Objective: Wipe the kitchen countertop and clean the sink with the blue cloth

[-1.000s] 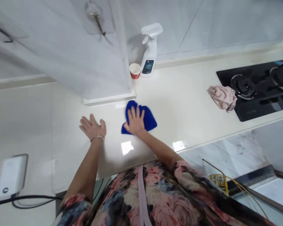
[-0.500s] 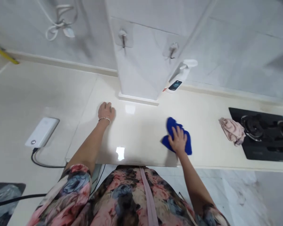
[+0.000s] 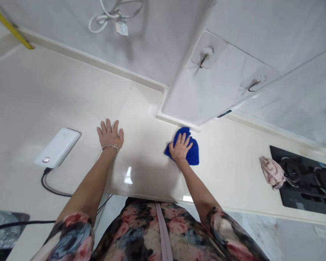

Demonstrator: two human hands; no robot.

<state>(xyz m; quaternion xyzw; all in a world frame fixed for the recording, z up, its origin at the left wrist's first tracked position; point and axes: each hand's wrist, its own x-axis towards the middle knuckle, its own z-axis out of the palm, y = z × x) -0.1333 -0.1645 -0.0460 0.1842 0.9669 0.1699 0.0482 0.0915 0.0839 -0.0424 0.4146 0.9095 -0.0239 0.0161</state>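
My left hand (image 3: 110,135) lies flat on the cream countertop (image 3: 149,170), its fingers spread and nothing in it; a thin bracelet circles the wrist. Under my right hand (image 3: 181,146) is a bright blue cloth (image 3: 192,151), pressed against the counter with the fingers spread over it. The cloth's upper edge reaches the foot of the boxed-out wall (image 3: 195,98). Part of the cloth is hidden by my palm.
A white power bank (image 3: 59,146) with a black cable lies at left. To the right, a crumpled pink cloth (image 3: 272,173) rests against the black gas hob (image 3: 296,197). Behind the wall's corner, only the dark label (image 3: 224,114) of a white bottle shows clearly.
My right hand and the blue cloth have moved left and up toward the wall's foot. My left hand has shifted left and spread its fingers. The view has turned left.
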